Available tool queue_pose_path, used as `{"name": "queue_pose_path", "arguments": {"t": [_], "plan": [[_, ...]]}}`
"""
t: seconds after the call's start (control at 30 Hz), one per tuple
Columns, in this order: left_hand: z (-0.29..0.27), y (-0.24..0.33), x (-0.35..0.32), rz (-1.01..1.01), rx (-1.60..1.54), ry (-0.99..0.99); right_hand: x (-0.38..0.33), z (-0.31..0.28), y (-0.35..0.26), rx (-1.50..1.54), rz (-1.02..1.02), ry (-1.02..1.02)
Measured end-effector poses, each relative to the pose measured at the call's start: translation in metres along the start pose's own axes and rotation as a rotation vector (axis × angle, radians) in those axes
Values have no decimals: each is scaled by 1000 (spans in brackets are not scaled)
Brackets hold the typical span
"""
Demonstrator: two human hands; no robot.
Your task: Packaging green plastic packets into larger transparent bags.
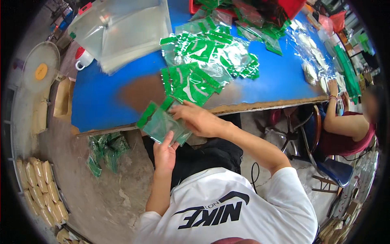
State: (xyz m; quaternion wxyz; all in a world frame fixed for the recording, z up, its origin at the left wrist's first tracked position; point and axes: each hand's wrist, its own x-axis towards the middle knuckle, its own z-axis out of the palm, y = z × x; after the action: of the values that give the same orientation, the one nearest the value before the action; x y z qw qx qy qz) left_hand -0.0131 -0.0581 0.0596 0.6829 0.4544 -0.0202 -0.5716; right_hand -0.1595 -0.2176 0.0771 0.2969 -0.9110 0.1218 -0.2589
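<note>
My left hand (164, 156) pinches a small stack of clear plastic packets (159, 125) with green header strips, thumb on top, just off the table's front edge. My right hand (199, 120) reaches across from the right, its fingers curled on the upper right part of the same packets near a second green strip. Just beyond the hands lies a group of green-printed packets (187, 86) on the blue table (101, 95). Behind it spreads a larger shiny pile of the same packets (203, 51). What the held packets contain cannot be made out.
Large clear plastic sheets (132, 36) and a white mug (83, 59) sit at the back left. A red bin (284, 8) with packets stands at the back. A co-worker (345, 126) sits at the right. Green bags (106, 152) hang below the table's left front edge.
</note>
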Motion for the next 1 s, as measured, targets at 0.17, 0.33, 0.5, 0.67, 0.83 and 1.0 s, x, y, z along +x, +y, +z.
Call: {"name": "queue_pose_path", "arguments": {"t": [0.17, 0.33, 0.5, 0.67, 0.83, 1.0], "plan": [[-20, 7, -4, 28, -6, 118, 21, -20, -20, -432, 335, 251], [-67, 24, -2, -72, -52, 43, 14, 11, -24, -560, 183, 115], [-65, 26, -10, 13, -25, -112, -4, 16, -31, 130, 310, 355], [-32, 14, -1, -91, -335, -388, 11, 23, -67, 1203, 750, 338], [-24, 25, -6, 453, 282, 16, 28, -11, -24, -78, 226, 333], [-61, 47, -15, 586, 489, 25, 12, -11, -3, -425, 76, -35]]}}
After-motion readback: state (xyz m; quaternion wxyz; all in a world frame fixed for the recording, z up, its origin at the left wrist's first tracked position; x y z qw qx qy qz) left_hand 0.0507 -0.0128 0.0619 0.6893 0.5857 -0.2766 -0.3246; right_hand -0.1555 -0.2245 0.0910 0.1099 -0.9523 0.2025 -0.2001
